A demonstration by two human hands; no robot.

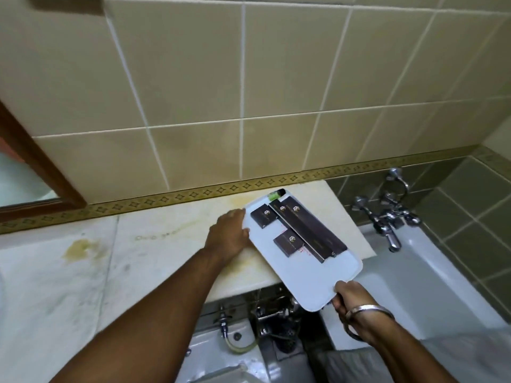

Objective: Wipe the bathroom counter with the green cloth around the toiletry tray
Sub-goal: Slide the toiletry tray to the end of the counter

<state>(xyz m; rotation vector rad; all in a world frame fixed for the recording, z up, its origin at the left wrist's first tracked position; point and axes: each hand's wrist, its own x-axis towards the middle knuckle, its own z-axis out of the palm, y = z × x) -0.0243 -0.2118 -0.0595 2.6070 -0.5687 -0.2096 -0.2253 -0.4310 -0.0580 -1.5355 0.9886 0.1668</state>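
A white toiletry tray (pixel 318 280) lies slantwise at the right end of the pale stone counter (pixel 154 261), its near corner sticking out past the counter's front edge. On it are several dark brown boxes (pixel 307 230) and a small green bottle with a black cap (pixel 276 194). My left hand (pixel 229 233) grips the tray's far left edge. My right hand (pixel 349 298), a metal bangle on its wrist, holds the tray's near corner. No green cloth is in view.
The counter carries yellow stains (pixel 80 247) at the left and near the wall. A bathtub (pixel 409 275) with chrome taps (pixel 387 217) lies to the right. Below the counter edge are pipes and a cistern (pixel 249 335). A wood-framed mirror (pixel 33 167) hangs at left.
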